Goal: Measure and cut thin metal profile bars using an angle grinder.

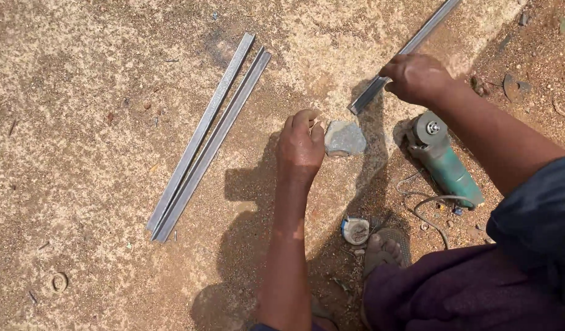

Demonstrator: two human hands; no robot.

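Far end of the metal bar (411,46) past the top edge, near end under the right hand (415,78).

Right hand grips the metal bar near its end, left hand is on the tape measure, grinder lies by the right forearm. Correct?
Not quite. In the head view the left hand touches the grey stone; the tape measure lies untouched near the foot. The rest holds.

No packages, signs or screens in view. Only one possible label: a small pale face on the round tape measure (356,230), lying on the ground near the foot, too blurred to tell its colours exactly.
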